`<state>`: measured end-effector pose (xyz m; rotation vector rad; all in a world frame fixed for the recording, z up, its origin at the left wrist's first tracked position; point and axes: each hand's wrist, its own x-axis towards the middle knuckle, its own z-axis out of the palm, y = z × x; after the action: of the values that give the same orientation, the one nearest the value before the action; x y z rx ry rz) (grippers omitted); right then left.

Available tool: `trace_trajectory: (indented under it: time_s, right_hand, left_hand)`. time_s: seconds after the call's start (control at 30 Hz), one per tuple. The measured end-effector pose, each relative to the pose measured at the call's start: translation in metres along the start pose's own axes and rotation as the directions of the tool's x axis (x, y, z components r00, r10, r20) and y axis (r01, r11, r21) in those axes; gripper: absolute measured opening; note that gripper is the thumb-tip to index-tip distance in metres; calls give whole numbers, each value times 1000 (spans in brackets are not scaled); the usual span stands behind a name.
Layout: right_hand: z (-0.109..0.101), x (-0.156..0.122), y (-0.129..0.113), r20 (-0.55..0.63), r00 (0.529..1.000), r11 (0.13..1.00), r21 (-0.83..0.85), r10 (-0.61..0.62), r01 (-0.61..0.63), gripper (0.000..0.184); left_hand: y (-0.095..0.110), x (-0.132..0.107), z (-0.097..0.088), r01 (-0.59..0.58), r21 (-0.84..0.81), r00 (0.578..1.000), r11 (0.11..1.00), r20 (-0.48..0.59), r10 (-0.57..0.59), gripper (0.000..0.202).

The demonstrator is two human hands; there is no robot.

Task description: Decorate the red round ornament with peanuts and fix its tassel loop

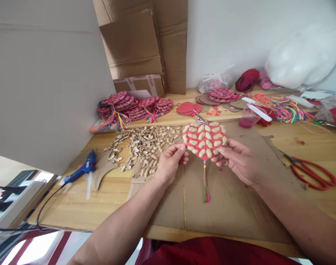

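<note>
A round red disc [196, 138] covered with rows of peanut shells is held up between my two hands above a cardboard sheet [223, 206]. My left hand [172, 162] pinches its left edge between thumb and fingers. On the right side, my right hand [235, 160] grips the lower edge, thumb in front and fingers partly behind. From the bottom of the disc hangs a tassel [206, 184] of green and pink cords. Loose peanut shells [146, 147] lie spread to the left of my left hand.
A blue glue gun [84, 168] with a cord lies at left. Red-handled scissors [313, 173] rest at right. Behind stand stacks of pink braided discs [135, 106], plain red discs [186, 108], a cup of red liquid [249, 117], coloured cords [288, 110] and cardboard boxes [137, 48].
</note>
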<state>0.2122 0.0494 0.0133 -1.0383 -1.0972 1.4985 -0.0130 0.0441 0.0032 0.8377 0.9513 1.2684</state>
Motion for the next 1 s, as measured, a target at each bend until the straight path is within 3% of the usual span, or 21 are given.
trace_trajectory:
  time_s: [0.5,0.67,0.83,1.0]
  right_hand:
    - [-1,-1,1,22,1000,1000,4,7,-7,32]
    - [0,0,1,19,1000,1000,7,7,-7,33]
    - [0,0,2,22,1000,1000,-7,12,-11,35]
    - [-1,-2,5,44,999,999,-22,29,-28,36]
  left_hand:
    - [4,2,1,-52,-70,998,996,-46,48,46]
    - [7,0,2,-47,-80,999,996,2,48,46]
    - [6,1,0,-132,-11,991,991,-9,131,48]
    - [7,-1,3,-85,-38,993,996,73,88,55]
